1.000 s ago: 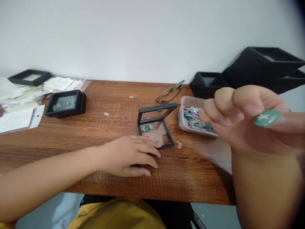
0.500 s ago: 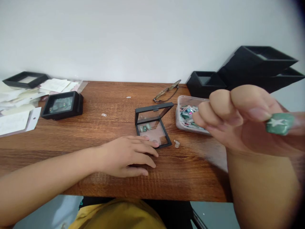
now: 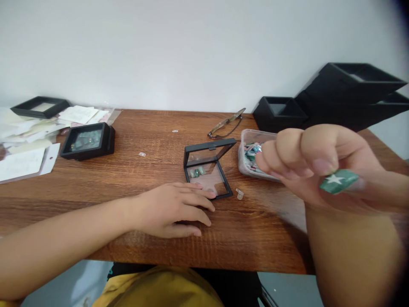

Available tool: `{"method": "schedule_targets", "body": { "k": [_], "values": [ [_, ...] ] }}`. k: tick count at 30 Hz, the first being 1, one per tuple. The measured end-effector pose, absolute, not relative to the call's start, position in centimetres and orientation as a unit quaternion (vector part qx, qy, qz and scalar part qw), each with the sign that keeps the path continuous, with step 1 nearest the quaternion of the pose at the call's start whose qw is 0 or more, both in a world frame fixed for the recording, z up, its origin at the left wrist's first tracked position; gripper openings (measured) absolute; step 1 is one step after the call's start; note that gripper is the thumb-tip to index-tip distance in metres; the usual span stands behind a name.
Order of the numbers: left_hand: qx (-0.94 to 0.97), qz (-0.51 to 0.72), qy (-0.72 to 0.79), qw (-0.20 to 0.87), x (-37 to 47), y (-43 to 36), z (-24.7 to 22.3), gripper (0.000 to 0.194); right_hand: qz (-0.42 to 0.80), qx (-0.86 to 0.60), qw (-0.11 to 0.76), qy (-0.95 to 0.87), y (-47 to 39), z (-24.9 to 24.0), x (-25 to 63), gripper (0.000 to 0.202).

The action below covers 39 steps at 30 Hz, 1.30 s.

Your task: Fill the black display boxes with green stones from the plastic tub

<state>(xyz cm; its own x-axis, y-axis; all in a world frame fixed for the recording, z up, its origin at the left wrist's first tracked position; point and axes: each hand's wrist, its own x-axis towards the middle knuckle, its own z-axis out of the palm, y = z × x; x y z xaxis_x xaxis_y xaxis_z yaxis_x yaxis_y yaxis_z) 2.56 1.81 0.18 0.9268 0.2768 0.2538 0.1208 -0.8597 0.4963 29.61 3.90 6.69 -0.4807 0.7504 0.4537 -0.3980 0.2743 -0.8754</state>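
Note:
Between the thumb and forefinger of my right hand (image 3: 319,162) is a green press-on nail (image 3: 339,181) with a white star, raised close to the camera. My left hand (image 3: 179,209) lies flat with its fingers spread, the fingertips on the near edge of a black-framed display case (image 3: 228,187). That case stands open with its lid tilted up. Several green and pale press-on nails (image 3: 197,172) sit inside it at the left. Behind my right hand, a clear plastic tub (image 3: 242,164) holds a heap of mixed nails, partly hidden by my fingers.
Eyeglasses (image 3: 226,123) lie behind the case. Black boxes (image 3: 335,98) are stacked at the back right. At left are a closed case with nails (image 3: 86,140), an empty black frame (image 3: 40,106) and piled white cards (image 3: 24,162). Small clear pieces (image 3: 239,194) lie beside the open case.
My right hand has moved left and slightly down, and the green nail has turned so its star shows more clearly. My left hand stays on the case. The view has shifted a little.

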Motion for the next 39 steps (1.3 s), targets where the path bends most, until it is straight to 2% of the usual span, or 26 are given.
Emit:
{"method": "schedule_targets", "body": {
  "k": [11, 14, 19, 22, 29, 34, 39],
  "values": [
    [0.955, 0.195, 0.078, 0.211, 2.5, 1.8, 0.6, 0.018, 0.587, -0.167, 0.458, -0.646, 3.8, 6.4, 30.0, 0.013],
    [0.948, 0.255, 0.057, 0.183, 2.6, 1.8, 1.1, 0.017, 0.551, -0.194, 0.435, -0.685, 3.7, 5.9, 29.7, 0.009],
    [0.880, 0.439, 0.100, 0.152, 3.0, 1.7, 1.2, 0.028, 0.449, -0.288, 0.318, -0.783, 3.6, 5.2, 28.1, 0.007],
    [0.852, 0.491, 0.126, 0.133, 3.3, 1.8, 1.0, 0.031, 0.381, -0.303, 0.277, -0.829, 3.5, 4.9, 27.1, 0.008],
    [0.857, 0.480, 0.156, 0.105, 3.2, 1.9, 1.1, 0.032, 0.303, -0.268, 0.285, -0.869, 2.7, 5.0, 25.7, 0.009],
    [0.864, 0.471, 0.144, 0.101, 3.0, 1.9, 1.2, 0.024, 0.309, -0.275, 0.309, -0.856, 2.2, 5.0, 25.0, 0.010],
    [0.865, 0.460, 0.148, 0.135, 3.0, 1.8, 0.9, 0.020, 0.345, -0.298, 0.283, -0.844, 2.2, 4.8, 24.8, 0.009]
  ]
}}
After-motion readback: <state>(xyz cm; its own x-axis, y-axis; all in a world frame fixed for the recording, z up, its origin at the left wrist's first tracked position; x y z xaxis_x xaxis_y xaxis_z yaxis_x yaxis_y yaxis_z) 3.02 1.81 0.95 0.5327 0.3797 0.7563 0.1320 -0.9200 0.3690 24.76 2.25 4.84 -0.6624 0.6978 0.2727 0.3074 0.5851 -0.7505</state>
